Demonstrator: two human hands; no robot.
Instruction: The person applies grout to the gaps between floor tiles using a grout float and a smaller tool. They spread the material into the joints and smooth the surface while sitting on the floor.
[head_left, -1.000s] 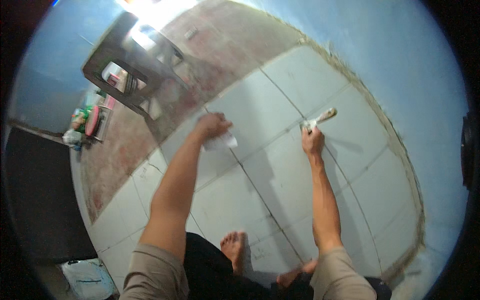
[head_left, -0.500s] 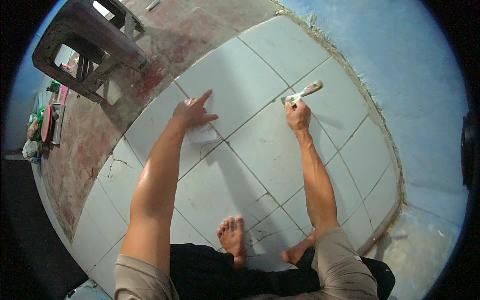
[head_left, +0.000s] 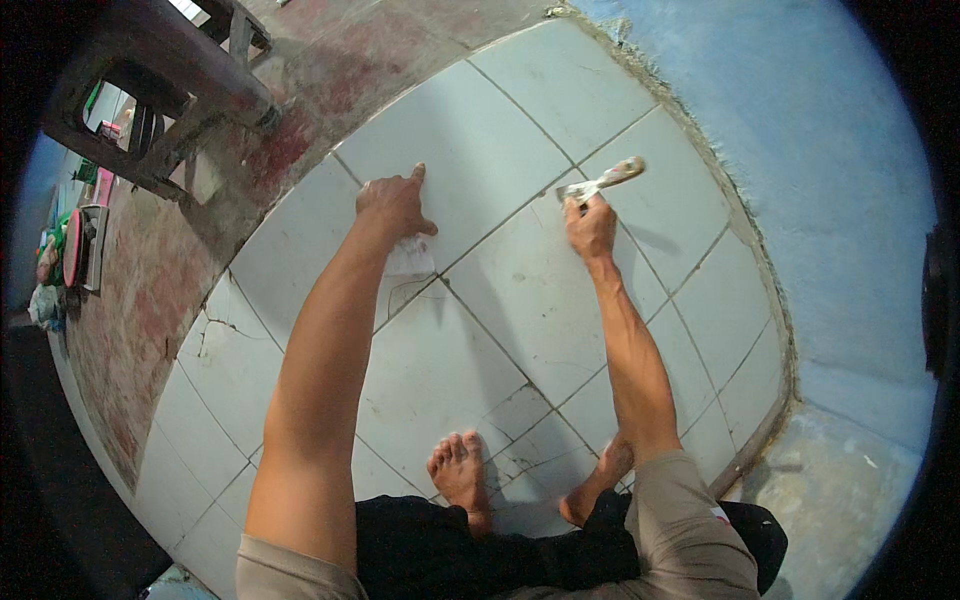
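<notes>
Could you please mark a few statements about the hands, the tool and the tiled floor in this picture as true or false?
1. The right hand holds a small scraper-like tool on a joint between white floor tiles. True.
2. The left hand is lifted clear of the floor. False: it presses flat on a tile, index finger pointing forward, with a white rag under its heel.
3. The wall beside the tiles is blue. True.
4. The person wears shoes. False: both feet are bare.
5. A dark wooden stool stands on the white tiles. False: it stands on the reddish bare floor beyond them.
</notes>
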